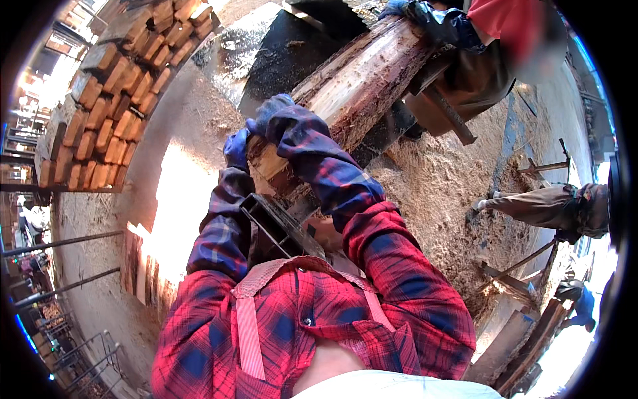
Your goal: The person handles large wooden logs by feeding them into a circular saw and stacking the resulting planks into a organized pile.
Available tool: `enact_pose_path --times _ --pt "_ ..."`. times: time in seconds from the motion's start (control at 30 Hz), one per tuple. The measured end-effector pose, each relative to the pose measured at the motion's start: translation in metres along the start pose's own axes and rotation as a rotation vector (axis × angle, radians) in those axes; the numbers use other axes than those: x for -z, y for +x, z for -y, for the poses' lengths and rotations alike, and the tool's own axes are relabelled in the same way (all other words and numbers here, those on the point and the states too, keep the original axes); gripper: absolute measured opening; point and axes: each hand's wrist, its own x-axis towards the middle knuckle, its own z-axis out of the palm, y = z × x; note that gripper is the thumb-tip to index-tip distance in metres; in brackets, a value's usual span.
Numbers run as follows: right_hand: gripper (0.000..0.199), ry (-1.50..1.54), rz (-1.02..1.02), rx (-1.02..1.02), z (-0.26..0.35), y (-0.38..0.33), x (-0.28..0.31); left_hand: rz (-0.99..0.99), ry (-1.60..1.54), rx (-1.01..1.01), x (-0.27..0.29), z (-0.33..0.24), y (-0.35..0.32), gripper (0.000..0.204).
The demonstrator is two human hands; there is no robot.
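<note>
A thick, partly stripped log point(362, 83) slants from just ahead of me up to the far right. At its near end, my left hand point(237, 147), in a blue glove, is closed against the left edge. My right hand point(271, 112), also gloved, reaches across and is closed over the log's upper left side; the undersides of both hands' grips are hidden. Another person's gloved hand and dark sleeve point(444, 25) rest on the log's far end. Below the near end stands a dark metal frame point(279, 223), close to my body.
Stacked sawn timber point(109, 126) rises at the left. Sawdust point(435, 176) covers the ground right of the log. A person in brown trousers point(541, 206) stands at the right, near wooden beams point(531, 349). Metal rails point(66, 243) stick out at the left.
</note>
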Motion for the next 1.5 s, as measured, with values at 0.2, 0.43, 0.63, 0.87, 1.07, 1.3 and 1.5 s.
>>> enact_pose_path --times 0.2,0.43,0.63,0.87,1.07,1.3,1.5 --pt "0.029 -0.034 0.107 -0.035 0.003 0.015 0.003 -0.102 -0.146 -0.095 -0.002 -0.017 -0.005 0.016" --pt "0.023 0.048 -0.130 0.024 0.002 0.017 -0.014 -0.019 -0.015 -0.149 0.004 0.052 0.014 0.020" --pt "0.025 -0.008 -0.301 -0.021 0.034 -0.036 0.008 0.014 0.403 -0.289 0.015 0.027 -0.008 0.016" --pt "0.034 0.400 -0.651 -0.241 0.024 -0.063 -0.023 0.435 0.072 0.023 0.033 0.017 -0.040 0.025" --pt "0.024 0.761 -1.546 -0.644 -0.027 -0.262 -0.064 0.421 -0.429 0.507 0.051 -0.067 -0.025 0.029" --pt "0.071 1.453 -0.879 -0.968 0.017 -0.250 -0.484 1.119 0.317 -0.075 -0.001 -0.191 -0.032 0.077" --pt "0.027 1.928 -1.756 -1.059 -0.022 -0.138 -0.592 1.257 0.141 0.097 -0.053 -0.189 -0.038 0.082"
